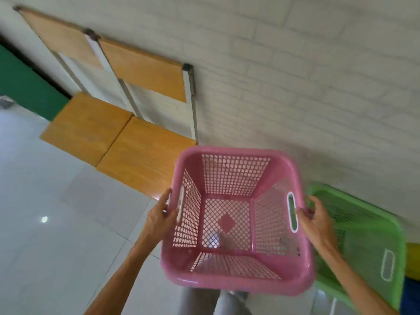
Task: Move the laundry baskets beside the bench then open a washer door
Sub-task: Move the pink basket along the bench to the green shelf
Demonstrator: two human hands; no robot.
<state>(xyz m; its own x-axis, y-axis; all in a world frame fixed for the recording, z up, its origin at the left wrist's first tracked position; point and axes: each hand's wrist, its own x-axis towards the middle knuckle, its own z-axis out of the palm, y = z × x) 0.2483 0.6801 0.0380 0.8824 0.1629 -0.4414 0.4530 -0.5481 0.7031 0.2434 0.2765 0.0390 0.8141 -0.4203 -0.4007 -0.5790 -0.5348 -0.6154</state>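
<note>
We are holding the pink basket (236, 219) between our 2 hands, open top facing up at us, its lattice walls and floor bare inside apart from a solid diamond at the middle of the bottom. It sits just off the near right corner of the wooden bench (127, 153), its left rim close beside that corner; we cannot tell whether its base is down on the floor or still off it. Our left hand (162, 215) is pressed against the outside of the left wall at the white-edged handle slot, fingers loosely curled on the rim there. Our right hand (314, 220) is at the right handle slot, thumb toward the slot and fingers bent over the outer rim, partly spread. Just beyond that hand, on the right, the green basket (368, 244) stands by the foot of the white brick wall (318, 76), its near rim hidden behind the pink one so that we cannot tell if they touch. The bench has 2 seat panels and 2 back panels against the wall. Pale glossy floor tiles (45, 212) spread to the left, and grey trouser legs (204, 301) show beneath the pink basket.
</note>
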